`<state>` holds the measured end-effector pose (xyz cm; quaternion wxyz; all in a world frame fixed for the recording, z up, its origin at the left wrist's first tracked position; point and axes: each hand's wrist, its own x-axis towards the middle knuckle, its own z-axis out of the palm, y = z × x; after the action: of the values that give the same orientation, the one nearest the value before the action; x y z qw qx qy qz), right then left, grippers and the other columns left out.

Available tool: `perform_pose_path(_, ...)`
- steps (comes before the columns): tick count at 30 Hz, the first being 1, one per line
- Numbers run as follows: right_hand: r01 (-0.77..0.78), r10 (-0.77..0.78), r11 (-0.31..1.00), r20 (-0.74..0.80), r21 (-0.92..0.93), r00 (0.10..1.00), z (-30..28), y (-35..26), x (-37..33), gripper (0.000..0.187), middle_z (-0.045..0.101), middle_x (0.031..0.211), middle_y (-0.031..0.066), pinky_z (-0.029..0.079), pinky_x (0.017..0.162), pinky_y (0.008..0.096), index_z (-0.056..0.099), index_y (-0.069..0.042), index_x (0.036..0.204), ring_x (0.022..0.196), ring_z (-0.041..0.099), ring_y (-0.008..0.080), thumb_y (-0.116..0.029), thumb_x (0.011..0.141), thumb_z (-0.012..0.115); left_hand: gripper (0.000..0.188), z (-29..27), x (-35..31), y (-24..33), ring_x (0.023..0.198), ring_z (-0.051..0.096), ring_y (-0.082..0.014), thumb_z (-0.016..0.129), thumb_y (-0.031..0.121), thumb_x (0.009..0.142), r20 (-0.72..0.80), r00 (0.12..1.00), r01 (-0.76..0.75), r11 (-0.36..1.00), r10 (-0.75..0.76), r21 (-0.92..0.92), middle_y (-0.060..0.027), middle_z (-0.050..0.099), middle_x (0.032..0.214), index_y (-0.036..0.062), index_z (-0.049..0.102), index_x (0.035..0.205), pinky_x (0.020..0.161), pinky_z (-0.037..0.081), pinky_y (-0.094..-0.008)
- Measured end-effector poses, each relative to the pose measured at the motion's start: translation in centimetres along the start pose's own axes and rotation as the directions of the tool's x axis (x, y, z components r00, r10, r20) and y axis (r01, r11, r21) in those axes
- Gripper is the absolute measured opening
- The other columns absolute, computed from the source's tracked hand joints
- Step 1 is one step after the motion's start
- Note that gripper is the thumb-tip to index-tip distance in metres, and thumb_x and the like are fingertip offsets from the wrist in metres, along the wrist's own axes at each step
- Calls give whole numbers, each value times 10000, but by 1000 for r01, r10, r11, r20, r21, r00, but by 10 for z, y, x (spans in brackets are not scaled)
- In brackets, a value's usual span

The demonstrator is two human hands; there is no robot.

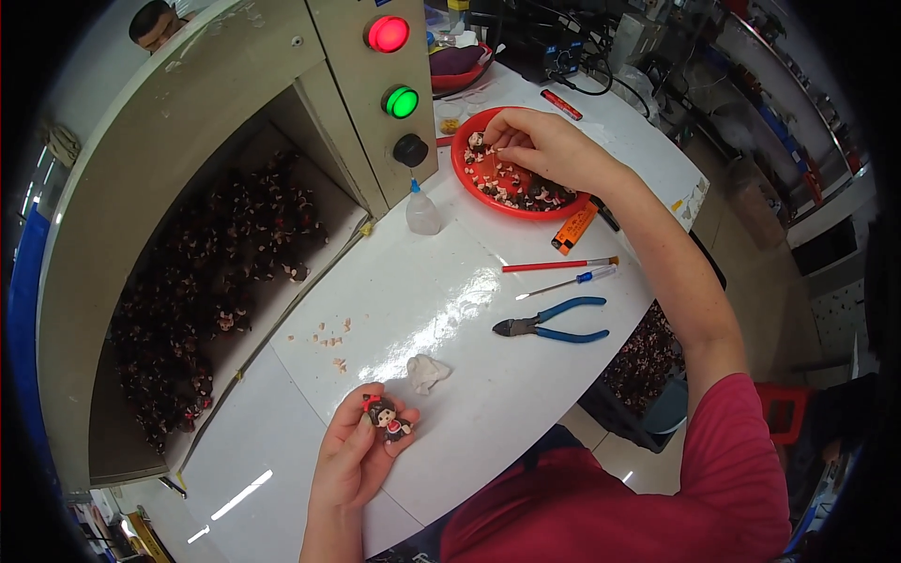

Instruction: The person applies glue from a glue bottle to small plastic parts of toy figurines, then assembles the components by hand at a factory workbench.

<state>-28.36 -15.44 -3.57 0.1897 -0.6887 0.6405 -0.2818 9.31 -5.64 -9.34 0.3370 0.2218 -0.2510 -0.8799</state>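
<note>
My left hand (352,455), low in the middle of the view, is closed around a small doll figurine (389,422) with dark hair, a red bow and a pale face turned up. At the upper right, my right hand (554,148) reaches over a red plastic bowl (522,214) of small pale and dark pieces. Its thumb and fingers are drawn together in a pinch among the pieces; what they hold, if anything, is too small to make out. A crumpled white tissue (427,373) lies just beyond the figurine.
Blue-handled cutting pliers (554,322), a screwdriver (568,282), a red brush (554,266) and an orange cutter (574,228) lie right of centre. A squeeze bottle (422,218) stands by the metal cabinet (361,113), whose opening holds many dark figurines (206,291). Pale bits (328,341) are scattered nearby.
</note>
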Motion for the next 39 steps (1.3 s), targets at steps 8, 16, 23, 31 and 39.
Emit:
perform_pose_path(8,-12,15,980,12,-200,1000,3,-5,-1,152,579,947,77,479,780,273,590,-32,974,858,580,173,-67,826,599,361,-2,-3,1,1096,535,-304,489,132,928,-10,1000,5,1000,-4,13,-159,523,1131,32,422,1269,890,487,-361)
perform_pose_path(16,170,-204,842,-10,-512,979,14,13,35,185,589,950,108,448,816,347,616,-46,951,929,555,260,-197,875,540,348,-1,3,0,1094,535,-298,484,135,931,18,1000,-4,1000,4,0,-156,522,1121,39,431,1262,879,492,-346)
perform_pose_path(23,-27,45,883,28,-468,999,-2,7,34,168,620,935,106,455,797,355,648,-45,893,925,569,262,-169,866,537,343,-5,5,-2,1082,541,-300,482,132,932,10,1000,16,999,-15,-32,-158,522,1118,36,427,1256,855,489,-348)
perform_pose_path(31,-77,150,950,225,-302,963,-1,5,32,201,617,891,99,474,764,333,621,-44,907,853,594,237,7,790,466,349,-9,11,-1,1079,544,-314,503,133,922,16,1000,22,995,-20,-97,-175,524,1119,29,420,1244,857,494,-363)
perform_pose_path(39,-12,13,925,-1,-381,1000,-3,19,44,100,634,883,112,483,717,340,612,-17,853,821,613,228,-52,808,530,339,-8,16,-3,1073,547,-315,506,137,921,7,1000,29,995,-28,-95,-178,522,1113,29,430,1234,862,497,-370)
